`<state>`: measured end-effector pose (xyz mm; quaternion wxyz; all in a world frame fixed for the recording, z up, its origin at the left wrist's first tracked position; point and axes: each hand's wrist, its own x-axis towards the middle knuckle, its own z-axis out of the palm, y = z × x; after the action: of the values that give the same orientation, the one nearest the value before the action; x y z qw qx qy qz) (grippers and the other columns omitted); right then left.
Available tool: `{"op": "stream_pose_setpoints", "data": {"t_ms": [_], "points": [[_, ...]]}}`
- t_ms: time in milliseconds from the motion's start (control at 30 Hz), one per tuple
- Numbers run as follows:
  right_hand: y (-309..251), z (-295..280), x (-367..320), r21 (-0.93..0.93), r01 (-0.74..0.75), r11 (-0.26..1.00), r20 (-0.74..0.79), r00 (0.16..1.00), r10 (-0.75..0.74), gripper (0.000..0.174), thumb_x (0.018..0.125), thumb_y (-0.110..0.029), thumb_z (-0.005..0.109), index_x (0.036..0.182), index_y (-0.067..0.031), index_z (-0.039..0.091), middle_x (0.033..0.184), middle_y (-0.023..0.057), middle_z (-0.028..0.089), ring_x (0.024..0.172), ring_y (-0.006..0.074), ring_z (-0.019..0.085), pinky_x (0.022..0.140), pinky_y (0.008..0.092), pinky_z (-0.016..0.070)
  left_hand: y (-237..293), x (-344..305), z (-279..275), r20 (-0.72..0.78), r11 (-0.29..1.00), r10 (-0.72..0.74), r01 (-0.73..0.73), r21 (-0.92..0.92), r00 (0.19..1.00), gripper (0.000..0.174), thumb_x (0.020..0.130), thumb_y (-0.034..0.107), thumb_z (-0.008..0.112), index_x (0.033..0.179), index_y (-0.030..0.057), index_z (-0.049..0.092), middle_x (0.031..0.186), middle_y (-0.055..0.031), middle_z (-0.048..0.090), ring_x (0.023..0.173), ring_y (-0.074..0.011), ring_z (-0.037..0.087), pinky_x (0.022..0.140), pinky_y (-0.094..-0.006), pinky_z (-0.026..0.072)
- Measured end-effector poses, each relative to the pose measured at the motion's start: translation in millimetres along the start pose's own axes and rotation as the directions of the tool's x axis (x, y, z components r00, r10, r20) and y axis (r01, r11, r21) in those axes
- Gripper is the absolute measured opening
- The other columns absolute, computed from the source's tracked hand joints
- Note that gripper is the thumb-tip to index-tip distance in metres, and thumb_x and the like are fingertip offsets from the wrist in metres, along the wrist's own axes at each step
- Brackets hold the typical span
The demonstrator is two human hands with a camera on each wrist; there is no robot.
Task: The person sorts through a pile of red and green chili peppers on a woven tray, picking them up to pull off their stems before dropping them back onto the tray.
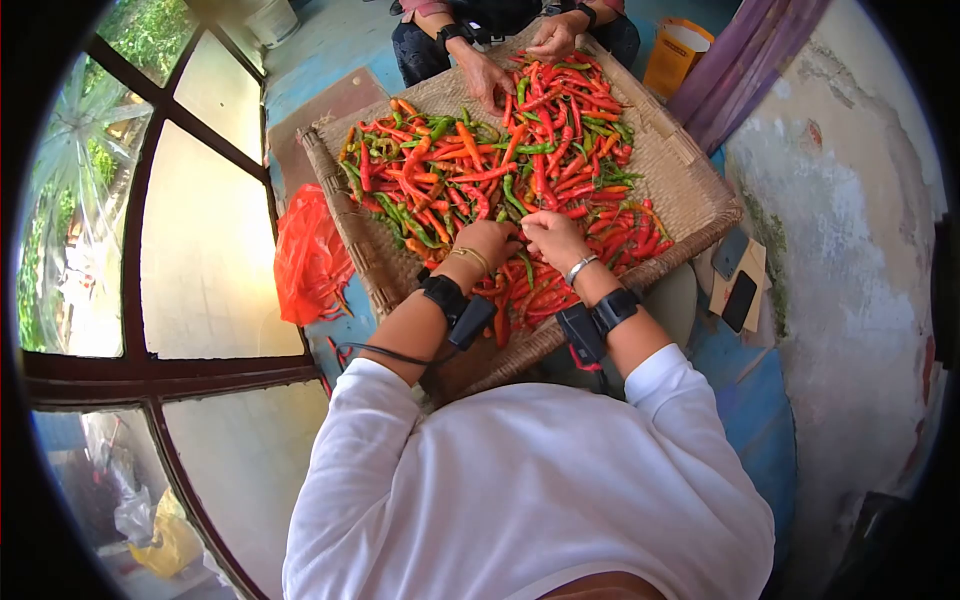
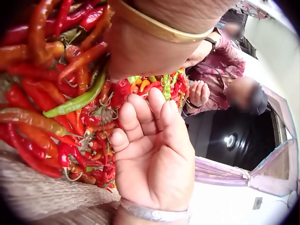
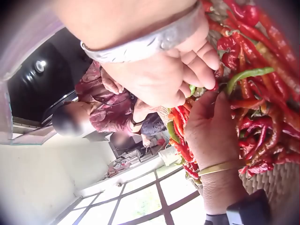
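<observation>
Over the near part of the chili pile [image 1: 470,170], my two hands meet close together. My left hand [image 1: 487,243], with a gold bracelet, has thumb and index finger brought together on a red chili pepper [image 3: 215,87], of which only a little shows. My right hand [image 1: 556,240], wearing a silver bangle, is right beside it. In the left wrist view its palm faces the camera with curled fingers [image 2: 133,123] and the thumb along the index finger; I cannot tell whether its fingertips pinch something. A green chili pepper [image 3: 248,77] lies just past the fingers.
The chilies lie on a shallow woven tray [image 1: 690,195]. Across it, another person's hands [image 1: 485,78] work at the far edge of the pile. A red plastic bag [image 1: 305,255] is at the left, two phones [image 1: 738,302] on cardboard at the right, and a yellow box [image 1: 675,58] behind.
</observation>
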<state>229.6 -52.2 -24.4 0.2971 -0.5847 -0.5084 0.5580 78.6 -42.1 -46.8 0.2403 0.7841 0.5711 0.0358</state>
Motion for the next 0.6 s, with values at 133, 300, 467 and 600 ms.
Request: {"op": "stream_pose_setpoints", "data": {"t_ms": [133,300,467,600], "points": [[7,2,2,0.002,0.015,1.000,0.015,1.000,-0.015,0.027,0.079,-0.020,0.057,0.097,0.0001,0.060,0.076,0.0056,0.062,0.062,0.0124,0.059,0.057,0.0249,0.0475,5,-5,8,-0.041,0.998,0.049,-0.047,0.035,0.998,0.029,0.073,0.035,0.058,0.097,0.0174,0.061,0.078,-0.0106,0.063,0.073,-0.0292,0.060,0.065,-0.0393,0.0474],[11,2,3,-0.013,0.031,0.999,0.031,0.999,-0.031,0.027,0.078,-0.020,0.058,0.096,-0.0005,0.060,0.074,0.0049,0.062,0.061,0.0120,0.059,0.055,0.0249,0.0465,7,-3,8,-0.130,0.989,0.013,-0.033,-0.147,0.991,0.024,0.074,0.031,0.058,0.087,0.0114,0.064,0.073,-0.0125,0.062,0.070,-0.0297,0.059,0.062,-0.0376,0.0472],[19,2,8,-0.301,0.191,0.934,0.046,0.981,-0.186,0.031,0.081,-0.009,0.051,0.112,-0.0027,0.052,0.074,0.0040,0.059,0.061,0.0112,0.056,0.057,0.0255,0.0467,0,-5,-4,-0.210,0.932,0.125,-0.187,-0.310,0.970,0.019,0.077,0.023,0.056,0.085,0.0073,0.062,0.070,-0.0115,0.061,0.066,-0.0280,0.059,0.060,-0.0350,0.0461],[4,3,-4,-0.421,0.242,0.874,0.062,0.969,-0.239,0.032,0.079,-0.008,0.052,0.111,-0.0049,0.052,0.071,0.0061,0.059,0.061,0.0146,0.057,0.056,0.0284,0.0465,0,-11,-16,-0.259,0.937,0.227,-0.283,-0.204,0.939,0.016,0.077,0.022,0.056,0.082,0.0076,0.062,0.069,-0.0112,0.060,0.065,-0.0271,0.059,0.058,-0.0352,0.0459]]}}
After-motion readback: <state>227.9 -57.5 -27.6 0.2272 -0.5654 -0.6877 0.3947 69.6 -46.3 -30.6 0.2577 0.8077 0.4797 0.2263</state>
